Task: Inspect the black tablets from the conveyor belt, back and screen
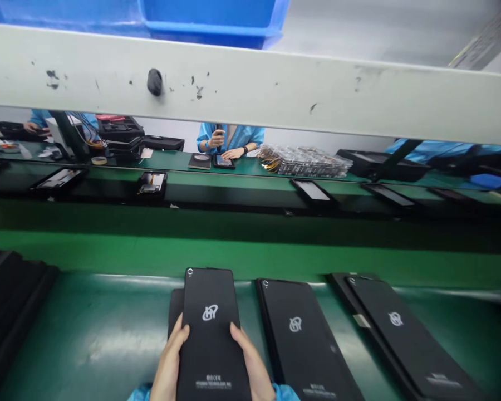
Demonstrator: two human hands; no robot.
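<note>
A black tablet back cover (212, 345), with a white logo and a camera hole at its top left corner, is held upright between both hands. My left hand (170, 356) grips its left edge, thumb on the face. On the opposite edge, my right hand (253, 362) grips it the same way. Another dark flat piece (176, 306) shows partly behind the cover's left side. Just right of my right hand, a second black tablet back cover (309, 340) lies on a stack. Farther right, a third black tablet back cover (413, 334) rests on a black tray.
Black foam trays (12, 301) are piled at the left on the green bench (108, 334). Beyond runs a dark conveyor (225, 195) carrying open tablets. A white shelf beam (250, 89) with blue bins (212, 22) crosses above. Co-workers in blue sleeves sit across.
</note>
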